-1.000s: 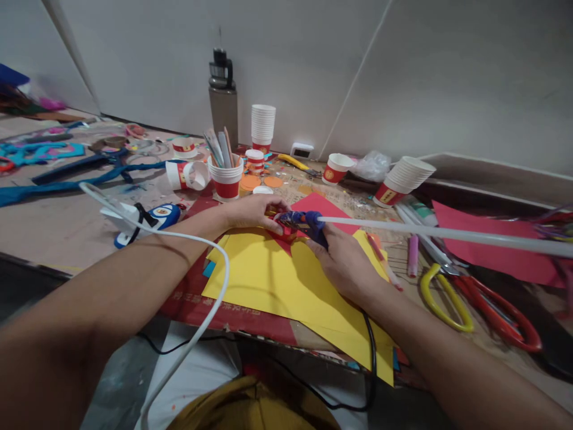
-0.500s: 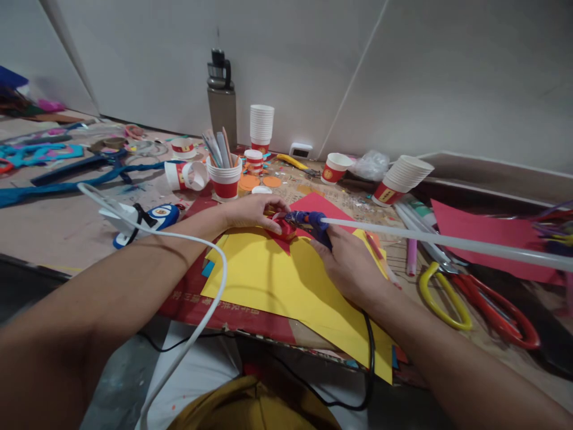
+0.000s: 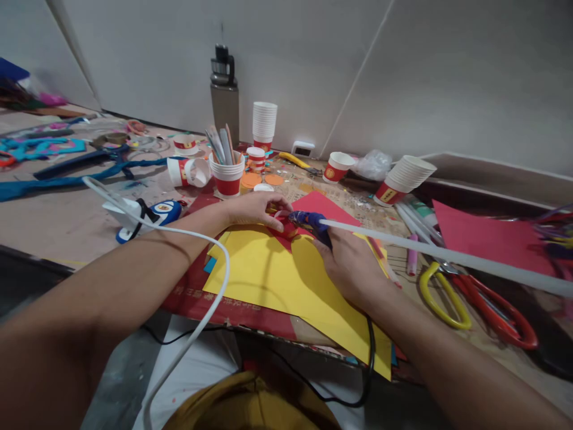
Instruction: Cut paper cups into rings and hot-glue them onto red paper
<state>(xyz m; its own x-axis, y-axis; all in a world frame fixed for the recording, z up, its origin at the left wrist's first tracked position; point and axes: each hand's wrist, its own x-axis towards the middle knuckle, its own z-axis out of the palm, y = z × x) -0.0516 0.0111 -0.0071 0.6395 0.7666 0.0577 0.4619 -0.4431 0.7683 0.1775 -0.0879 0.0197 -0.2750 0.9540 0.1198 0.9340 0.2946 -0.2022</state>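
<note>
My right hand (image 3: pixel 351 263) is closed round the handle of a dark blue hot glue gun (image 3: pixel 308 221). A long white glue stick (image 3: pixel 430 251) runs out of the gun's back end to the right. My left hand (image 3: pixel 259 212) grips a small red paper piece (image 3: pixel 286 227) with bent fingers; its exact shape is partly hidden. The gun's nozzle is at the red piece, though I cannot tell whether they touch. Beneath both hands lie yellow paper sheets (image 3: pixel 255 269) and a red sheet (image 3: pixel 326 206).
A cup of pencils (image 3: pixel 226 179), stacked paper cups (image 3: pixel 264 122) and tilted cups (image 3: pixel 405 179) stand behind. Scissors with yellow and red handles (image 3: pixel 447 304) lie right, near a pink marker (image 3: pixel 412 255). A white cable (image 3: pixel 224 269) crosses my left forearm; a black cord (image 3: pixel 371 352) hangs at the front.
The view has shifted slightly. My left hand has turned the red piece a little, while the glue gun stays against or close to it.
</note>
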